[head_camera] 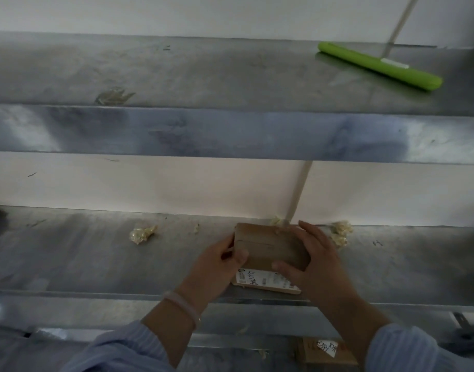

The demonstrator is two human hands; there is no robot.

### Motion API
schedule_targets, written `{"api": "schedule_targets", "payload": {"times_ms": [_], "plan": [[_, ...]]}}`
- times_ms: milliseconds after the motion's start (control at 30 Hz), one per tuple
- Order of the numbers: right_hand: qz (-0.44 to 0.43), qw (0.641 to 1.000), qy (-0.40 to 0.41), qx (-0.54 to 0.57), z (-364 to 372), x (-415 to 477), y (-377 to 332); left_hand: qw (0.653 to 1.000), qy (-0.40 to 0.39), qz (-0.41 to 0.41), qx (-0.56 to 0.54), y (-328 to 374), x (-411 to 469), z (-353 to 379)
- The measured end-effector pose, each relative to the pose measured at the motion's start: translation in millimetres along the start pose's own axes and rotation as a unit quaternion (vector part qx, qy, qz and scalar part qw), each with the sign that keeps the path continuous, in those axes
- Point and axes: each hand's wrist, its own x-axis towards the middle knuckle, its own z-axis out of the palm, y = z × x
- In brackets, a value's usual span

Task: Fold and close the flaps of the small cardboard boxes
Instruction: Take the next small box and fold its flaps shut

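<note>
1. A crumpled scrap of clear wrapping (142, 233) lies on the steel shelf (69, 259), well to the left of the left fingers.
2. The left hand (217, 267), a pale bracelet (182, 304) at its wrist, grips the left end of the small cardboard box (270, 248), with the thumb curled onto the top and the fingers wrapped round the end.
3. The box sits between both sets of fingers at the shelf's near edge. Its top flaps are folded flat, with a seam running from one hand toward the other. A white label (262, 281) shows just below the thumbs. Whether the box rests on the steel cannot be told.
4. The right hand (313, 261) clasps the right end, fingers curved over the top, thumb pressed to the near edge.
5. More crumpled scraps (340, 232) lie just beyond the right fingertips.
6. A green broom head (380, 66) rests on the upper shelf (177, 71), far above the fingers.
</note>
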Motion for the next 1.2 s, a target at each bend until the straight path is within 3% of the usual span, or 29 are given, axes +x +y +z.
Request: {"api": "schedule_targets", "payload": {"times_ms": [67,167,267,500,567,700,833,1000,1200], "plan": [[0.082,0.995,-0.01,0.052,6.3,-10.1,4.6,0.999,0.046,0.005,0.028,0.4,-2.5,2.1],[0.12,0.98,-0.005,0.157,14.4,-19.7,9.9,0.996,0.081,-0.02,0.04,0.1,-4.6,5.2],[0.156,0.942,-0.019,0.297,10.9,-24.2,10.6,0.994,0.1,-0.026,0.037,1.5,-6.6,10.2],[0.175,0.921,-0.047,0.345,12.5,-30.4,15.0,0.996,0.074,-0.037,0.018,6.3,-1.1,9.5],[0.135,0.922,-0.013,0.362,6.9,-31.4,8.7,0.992,0.098,-0.046,-0.064,8.9,0.8,7.1],[-0.008,0.97,0.05,0.239,0.3,-33.2,10.6,0.948,0.115,-0.075,-0.288,18.4,-1.4,-3.4],[-0.113,0.983,0.127,0.074,-2.9,-28.2,-3.0,0.93,0.113,-0.098,-0.335,14.9,-2.7,-7.3],[-0.194,0.966,0.17,-0.008,-7.1,-15.1,-15.0,0.988,0.092,-0.043,-0.119,16.5,-3.4,-6.0],[-0.294,0.935,0.178,-0.091,-18.1,-2.4,-26.3,0.986,0.149,0.054,0.045,18.9,-6.9,-26.3]]}}
